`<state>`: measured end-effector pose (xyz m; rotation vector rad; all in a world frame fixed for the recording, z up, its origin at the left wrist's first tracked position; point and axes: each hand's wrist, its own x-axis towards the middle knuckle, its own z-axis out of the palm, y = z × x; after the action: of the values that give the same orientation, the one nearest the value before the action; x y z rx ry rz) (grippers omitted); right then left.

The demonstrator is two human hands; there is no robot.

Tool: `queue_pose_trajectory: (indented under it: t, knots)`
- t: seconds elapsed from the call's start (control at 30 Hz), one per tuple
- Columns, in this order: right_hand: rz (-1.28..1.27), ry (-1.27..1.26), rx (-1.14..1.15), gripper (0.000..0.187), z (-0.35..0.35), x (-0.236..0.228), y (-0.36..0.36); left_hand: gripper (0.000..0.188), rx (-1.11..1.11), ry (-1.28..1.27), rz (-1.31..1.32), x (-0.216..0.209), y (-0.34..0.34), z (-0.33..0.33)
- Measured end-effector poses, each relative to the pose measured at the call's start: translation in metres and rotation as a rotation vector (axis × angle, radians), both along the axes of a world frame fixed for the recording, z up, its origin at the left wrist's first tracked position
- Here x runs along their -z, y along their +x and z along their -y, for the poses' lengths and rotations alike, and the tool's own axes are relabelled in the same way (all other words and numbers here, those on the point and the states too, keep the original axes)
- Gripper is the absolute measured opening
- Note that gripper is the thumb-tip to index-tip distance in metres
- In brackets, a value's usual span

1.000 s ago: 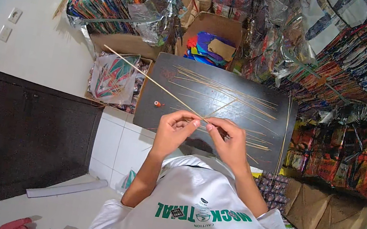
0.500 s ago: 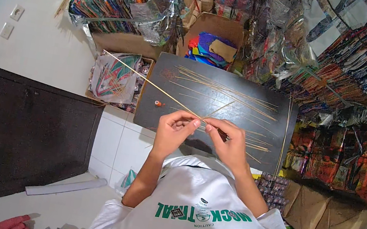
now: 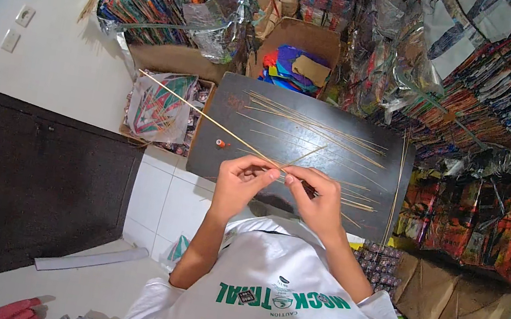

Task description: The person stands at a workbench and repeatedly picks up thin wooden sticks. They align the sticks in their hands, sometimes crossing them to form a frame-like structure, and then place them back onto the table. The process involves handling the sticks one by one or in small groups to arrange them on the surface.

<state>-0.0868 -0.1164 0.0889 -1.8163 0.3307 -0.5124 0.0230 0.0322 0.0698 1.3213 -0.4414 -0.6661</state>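
Note:
Both hands come together over the near half of a dark table [image 3: 317, 119]. Between thumb and fingers, my left hand [image 3: 238, 185] pinches a long thin bamboo stick [image 3: 208, 118], which slants up to the far left past the table's edge. My right hand [image 3: 318, 201] is closed in a pinch on the same stick, close beside the left fingertips. From this point a shorter thin piece [image 3: 306, 155] angles away to the upper right; whether it is a bent part of the stick or a separate one I cannot tell. Several loose bamboo sticks [image 3: 322, 127] lie beyond and beneath my hands.
A small orange thread spool [image 3: 221, 144] sits on the table's left side. Left of the table is a box with printed kite-like sheets [image 3: 158, 108]. Behind stands a cardboard box [image 3: 305, 35] of colourful folded material. Wrapped stacks [image 3: 484, 104] crowd the right. A white roll [image 3: 91, 259] lies on the floor.
The long stick's far end has shifted slightly left, and my left hand has moved a touch the same way. Both hands keep their pinch.

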Motion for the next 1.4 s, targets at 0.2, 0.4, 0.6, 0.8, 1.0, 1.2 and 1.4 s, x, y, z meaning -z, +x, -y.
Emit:
queue_pose_trajectory:
  t: [0.2, 0.4, 0.6, 0.8, 1.0, 1.2, 1.4]
  knots:
    - [-0.024, 0.02, -0.005, 0.017, -0.0016, -0.0037, -0.0009, 0.014, -0.013, 0.0, -0.02, -0.0003, -0.001, -0.0005]
    - [0.035, 0.005, -0.009, 0.017, -0.0027, 0.0011, 0.0006, 0.013, -0.024, -0.008, -0.013, 0.0004, -0.0011, -0.0016]
    - [-0.039, 0.035, -0.045, 0.017, -0.0024, -0.0049, -0.001, 0.014, -0.023, -0.063, -0.025, 0.0031, -0.0012, -0.0039]
    - [-0.011, 0.033, -0.045, 0.017, -0.0038, -0.0055, -0.0007, 0.016, -0.016, -0.029, -0.015, 0.0002, -0.0014, -0.0054]
    - [-0.006, 0.01, -0.045, 0.017, -0.0032, -0.0047, -0.0009, 0.018, -0.014, -0.033, -0.033, 0.0019, -0.0014, -0.0063]
    - [-0.018, 0.019, -0.067, 0.017, -0.0024, -0.0039, -0.0017, 0.018, -0.002, -0.051, -0.054, 0.0035, -0.0002, -0.007]
    - [-0.003, 0.044, -0.079, 0.017, -0.0037, -0.0069, -0.0008, 0.017, -0.013, -0.043, -0.052, 0.0014, -0.001, -0.0067]
